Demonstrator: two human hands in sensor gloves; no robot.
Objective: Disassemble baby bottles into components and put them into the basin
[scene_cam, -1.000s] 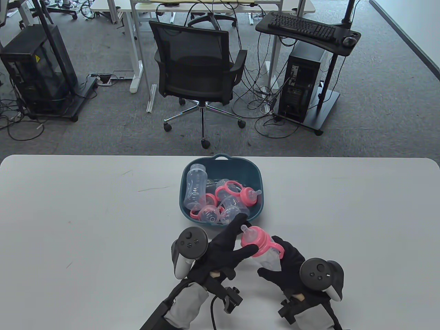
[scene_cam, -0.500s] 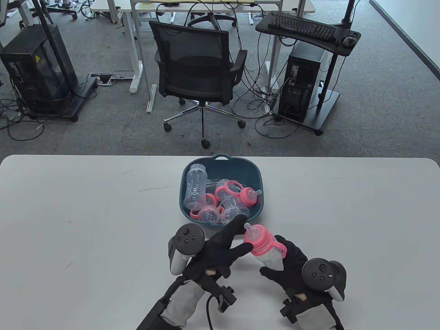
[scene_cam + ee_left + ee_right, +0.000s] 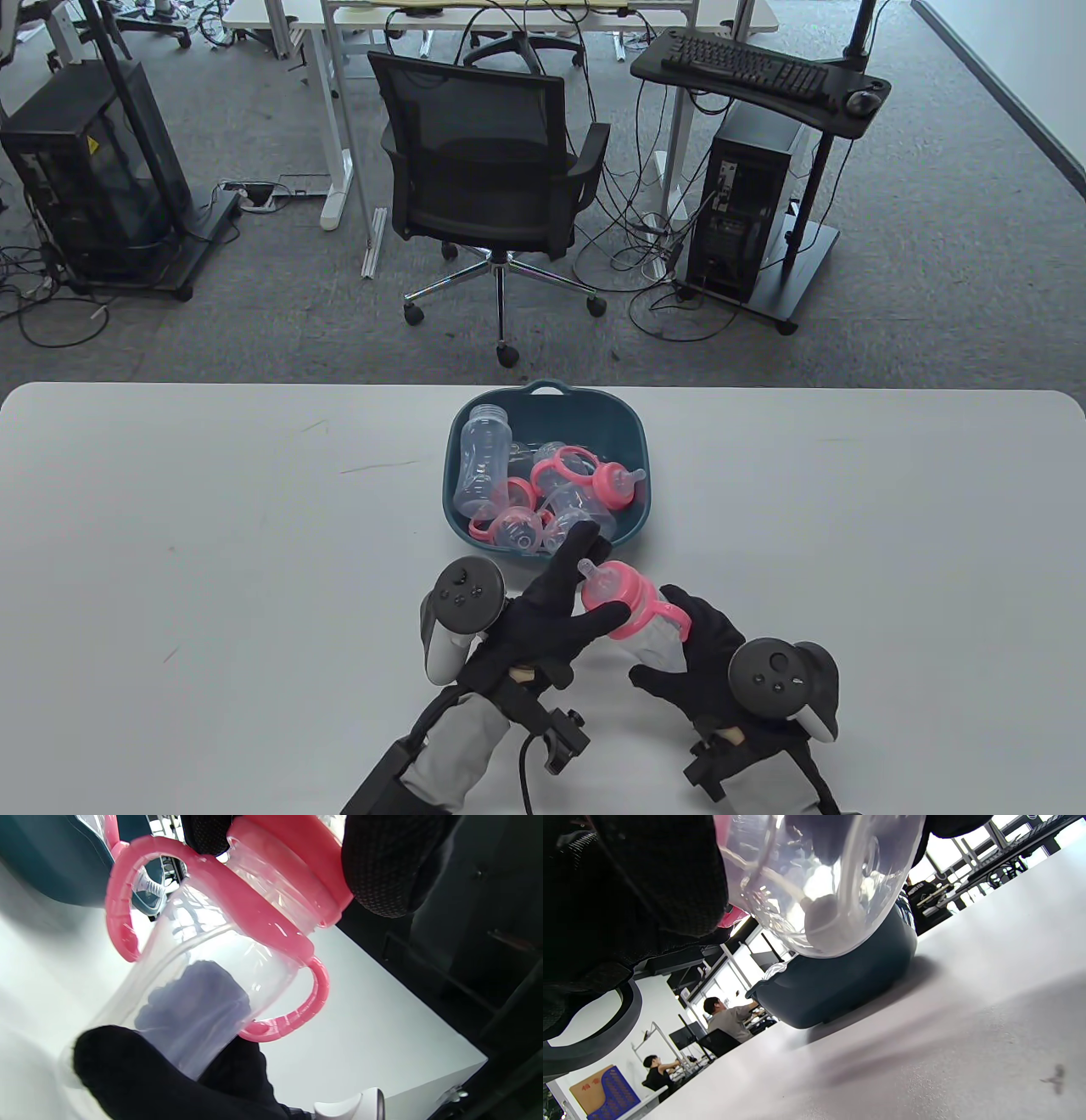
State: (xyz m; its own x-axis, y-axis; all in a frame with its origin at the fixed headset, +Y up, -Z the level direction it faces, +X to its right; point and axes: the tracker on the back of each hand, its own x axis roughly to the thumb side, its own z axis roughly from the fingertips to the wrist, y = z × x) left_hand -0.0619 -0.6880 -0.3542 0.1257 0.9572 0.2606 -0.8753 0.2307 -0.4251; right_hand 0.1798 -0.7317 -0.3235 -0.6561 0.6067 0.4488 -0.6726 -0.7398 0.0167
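A baby bottle (image 3: pixel 653 641) with a clear body, a pink handled collar (image 3: pixel 626 601) and a teat is held tilted above the table, just in front of the teal basin (image 3: pixel 632 433). My right hand (image 3: pixel 700 645) grips the clear body from below. My left hand (image 3: pixel 570 594) pinches the pink collar between thumb and forefinger. In the left wrist view the fingertips (image 3: pixel 382 866) sit on the collar (image 3: pixel 263 925) above the clear body (image 3: pixel 199 993). The right wrist view shows the bottle's base (image 3: pixel 831 878) before the basin (image 3: pixel 848 984).
The basin holds several clear bottle bodies (image 3: pixel 479 458) and pink collars with teats (image 3: pixel 607 484). The white table (image 3: pixel 254 552) stretches to both sides. An office chair (image 3: pixel 484 161) and a computer cart (image 3: pixel 747 212) stand beyond the far edge.
Both hands and the bottle have shifted a little to the left. The bottle's top has swung further into my left hand, whose thumb and forefinger now close on the pink collar.
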